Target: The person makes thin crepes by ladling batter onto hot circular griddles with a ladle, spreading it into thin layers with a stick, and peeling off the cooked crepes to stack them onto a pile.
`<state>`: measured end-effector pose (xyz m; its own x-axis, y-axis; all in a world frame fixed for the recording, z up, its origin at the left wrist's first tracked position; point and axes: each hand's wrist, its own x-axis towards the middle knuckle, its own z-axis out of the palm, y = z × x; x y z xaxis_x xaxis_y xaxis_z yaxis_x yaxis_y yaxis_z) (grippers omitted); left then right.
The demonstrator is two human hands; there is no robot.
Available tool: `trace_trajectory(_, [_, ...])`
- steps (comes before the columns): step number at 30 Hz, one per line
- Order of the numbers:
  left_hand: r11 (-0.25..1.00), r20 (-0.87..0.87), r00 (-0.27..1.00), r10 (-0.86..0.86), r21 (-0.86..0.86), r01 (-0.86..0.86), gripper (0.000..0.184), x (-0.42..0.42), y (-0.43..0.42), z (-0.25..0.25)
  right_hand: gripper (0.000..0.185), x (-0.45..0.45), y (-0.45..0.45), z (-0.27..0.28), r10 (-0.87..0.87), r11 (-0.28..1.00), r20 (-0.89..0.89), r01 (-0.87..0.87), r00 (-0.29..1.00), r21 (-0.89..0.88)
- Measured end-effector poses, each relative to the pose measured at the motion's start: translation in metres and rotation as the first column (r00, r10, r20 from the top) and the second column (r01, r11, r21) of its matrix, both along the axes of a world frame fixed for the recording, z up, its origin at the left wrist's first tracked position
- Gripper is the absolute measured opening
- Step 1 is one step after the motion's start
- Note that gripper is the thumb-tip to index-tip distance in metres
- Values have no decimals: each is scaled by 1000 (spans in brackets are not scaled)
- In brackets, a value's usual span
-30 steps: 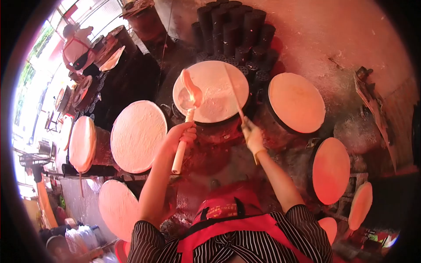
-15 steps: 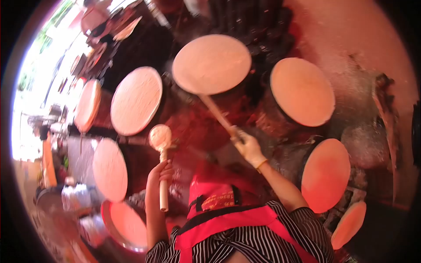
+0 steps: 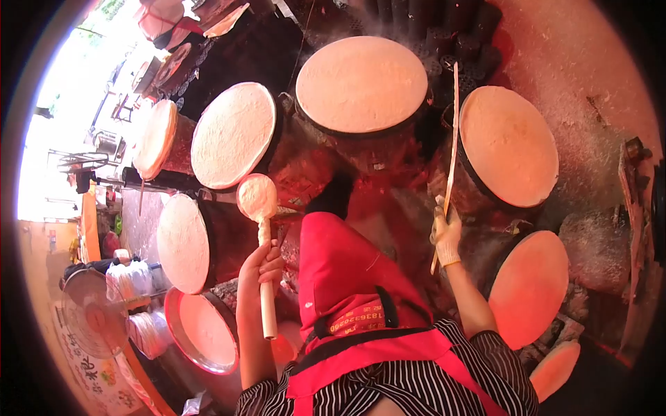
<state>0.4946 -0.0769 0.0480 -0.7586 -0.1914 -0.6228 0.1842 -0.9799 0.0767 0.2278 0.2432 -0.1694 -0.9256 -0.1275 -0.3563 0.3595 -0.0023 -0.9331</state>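
Observation:
My left hand (image 3: 264,265) is wrapped round the pale handle of a ladle (image 3: 257,197), its round bowl coated in pale batter. The bowl hangs just in front of a round griddle (image 3: 234,135) spread with a pale pancake. A light glove covers my right hand (image 3: 446,232), which is closed on a long, thin wooden spatula (image 3: 453,145) held upright, edge towards me. Its blade stands apart, beside a right-hand griddle (image 3: 510,147) covered by a browner pancake. Straight ahead is another pancake-covered griddle (image 3: 362,84).
More griddles curve round both sides, one on the left (image 3: 183,244) and one on the right (image 3: 529,290). A red-rimmed basin (image 3: 201,333) of pale batter stands low left. Dark coal briquettes (image 3: 466,48) are stacked at the back. A fan (image 3: 90,312) is at far left.
My right hand has swung right, lifting the spatula from the edge of the middle pancake to upright. The ladle stays in my left hand. The view has shifted and my knee has come forward.

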Motion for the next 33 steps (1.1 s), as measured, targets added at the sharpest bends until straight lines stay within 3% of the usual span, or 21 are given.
trace_trajectory(2, [1000, -19, 1000, -21, -20, 21, 23, -18, -6, 5, 33, 8, 0, 6, -19, 999, 49, 21, 999, -29])
trace_trajectory(4, [995, -61, 998, -34, 90, 40, 23, -29, -13, 0, 31, 6, -4, 14, -33, 999, 112, 38, 993, -38])
trace_trajectory(6, [998, -70, 997, -33, 52, 37, 23, -48, -8, 3, 29, 7, -10, 25, -75, 996, 187, 82, 979, -29])
trace_trajectory(16, [989, 21, 995, -97, 114, 94, 19, -115, -39, -8, 26, 2, -33, -12, -134, 989, 77, 138, 988, -55])
trace_trajectory(22, [984, 2, 986, -166, -67, 166, 19, -131, -54, -20, 21, -3, -40, -13, -226, 970, 122, 235, 967, -61])
trace_trajectory(24, [976, -23, 983, -181, -129, 176, 18, -128, -50, -18, 22, 2, -35, -13, -240, 966, 65, 245, 969, -77])
trace_trajectory(26, [968, 4, 986, -169, -186, 167, 17, -122, -40, -9, 23, 12, -28, 12, -227, 970, 101, 234, 969, -61])
trace_trajectory(28, [975, -107, 977, -186, -142, 170, 16, -110, -37, 1, 20, 19, -14, 21, -245, 966, 83, 251, 966, -61])
trace_trajectory(30, [981, -118, 975, -188, 30, 192, 16, -104, -29, 17, 18, 21, 10, 33, -215, 974, -15, 213, 976, -81])
trace_trajectory(33, [968, -78, 969, -234, 69, 240, 16, -101, -22, 30, 19, 24, 36, 58, -250, 967, -127, 253, 960, 9])
